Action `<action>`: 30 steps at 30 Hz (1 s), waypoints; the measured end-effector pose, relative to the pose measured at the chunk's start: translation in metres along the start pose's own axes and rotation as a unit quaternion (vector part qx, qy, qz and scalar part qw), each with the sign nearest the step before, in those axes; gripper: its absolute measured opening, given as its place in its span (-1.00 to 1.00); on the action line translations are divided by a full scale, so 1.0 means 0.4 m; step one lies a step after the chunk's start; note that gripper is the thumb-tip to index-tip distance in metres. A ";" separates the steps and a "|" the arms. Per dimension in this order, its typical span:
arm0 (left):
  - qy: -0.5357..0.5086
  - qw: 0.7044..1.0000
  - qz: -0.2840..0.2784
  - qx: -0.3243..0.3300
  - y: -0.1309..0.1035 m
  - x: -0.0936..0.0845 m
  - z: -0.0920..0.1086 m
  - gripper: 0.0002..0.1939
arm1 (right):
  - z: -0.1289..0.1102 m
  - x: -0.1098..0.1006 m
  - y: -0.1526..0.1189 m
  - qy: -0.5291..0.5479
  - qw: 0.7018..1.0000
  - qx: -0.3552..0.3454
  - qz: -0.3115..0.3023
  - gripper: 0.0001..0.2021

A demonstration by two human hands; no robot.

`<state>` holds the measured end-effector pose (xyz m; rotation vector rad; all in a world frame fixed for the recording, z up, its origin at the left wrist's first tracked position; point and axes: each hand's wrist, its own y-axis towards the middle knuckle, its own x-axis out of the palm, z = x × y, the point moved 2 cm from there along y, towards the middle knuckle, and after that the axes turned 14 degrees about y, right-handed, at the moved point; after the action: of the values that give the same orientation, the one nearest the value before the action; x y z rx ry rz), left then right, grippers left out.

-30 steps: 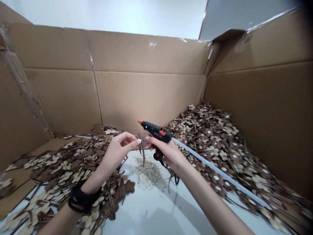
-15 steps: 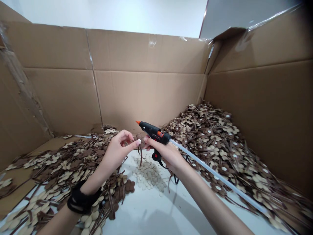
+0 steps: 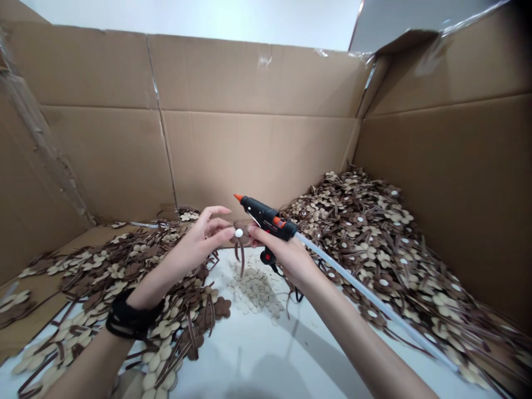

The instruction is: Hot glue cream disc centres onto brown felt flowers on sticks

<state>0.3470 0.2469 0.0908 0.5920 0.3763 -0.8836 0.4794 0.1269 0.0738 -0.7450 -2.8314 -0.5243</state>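
Being pinched at its edge by the right hand (image 3: pixel 286 254), a brown flower piece (image 3: pixel 244 239) with a white disc (image 3: pixel 238 233) is held below the nozzle of a glue gun (image 3: pixel 266 216).

The gun's black body is also clamped in the right hand, and its orange nozzle is pointed to the left; small marks are printed on the casing, but no word or brand can be read. By the left hand (image 3: pixel 203 235), the thumb is set at the flower's near side with the other fingers spread apart; whether it is touched cannot be told. Loose pale discs (image 3: pixel 255 288) are scattered below on the white tabletop (image 3: pixel 233 343), between two flower piles (image 3: pixel 366 233).
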 end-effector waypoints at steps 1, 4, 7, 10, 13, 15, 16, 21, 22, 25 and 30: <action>0.022 1.000 -0.017 0.008 0.005 -0.018 -0.012 -0.53 | -0.003 -0.005 0.000 -0.006 1.000 -0.001 0.008 -0.71; 0.135 0.987 -0.087 0.012 0.014 -0.073 -0.068 -0.55 | -0.018 -0.018 -0.003 -0.044 0.999 0.014 -0.022 -0.74; 0.350 0.904 -0.235 -0.064 0.005 -0.100 -0.137 -0.71 | -0.034 -0.020 -0.010 -0.087 0.975 0.098 -0.181 -0.84; 0.505 0.803 -0.281 -0.141 -0.005 -0.095 -0.181 -0.81 | -0.050 -0.033 0.001 -0.076 0.954 0.143 -0.251 -0.86; 0.522 0.792 -0.278 -0.150 -0.002 -0.066 -0.193 -0.85 | -0.085 -0.099 0.056 0.103 0.991 -0.082 0.020 -0.82; 0.520 0.792 -0.282 -0.151 0.003 -0.054 -0.196 -0.89 | -0.101 -0.159 0.084 0.241 0.924 -0.233 0.183 -0.78; 0.519 0.793 -0.281 -0.149 0.005 -0.052 -0.196 -0.89 | -0.102 -0.183 0.096 0.270 0.907 -0.242 0.216 -0.76; 0.518 0.805 -0.257 -0.133 0.009 -0.075 -0.200 -0.82 | -0.099 -0.220 0.106 0.283 0.918 -0.162 0.225 -0.80; 0.523 0.804 -0.248 -0.136 0.008 -0.079 -0.203 -0.83 | -0.099 -0.212 0.101 0.278 0.924 -0.153 0.215 -0.82; 0.536 0.798 -0.230 -0.151 0.007 -0.078 -0.213 -0.82 | -0.098 -0.181 0.085 0.261 0.937 -0.117 0.200 -0.85; 0.518 0.814 -0.221 -0.145 0.011 -0.071 -0.221 -0.71 | -0.107 -0.147 0.066 0.265 0.939 -0.092 0.198 -0.88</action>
<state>0.3280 0.3215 0.0384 0.6714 1.6741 -0.8453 0.5463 0.1060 0.1066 -0.9968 -2.0896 -0.7854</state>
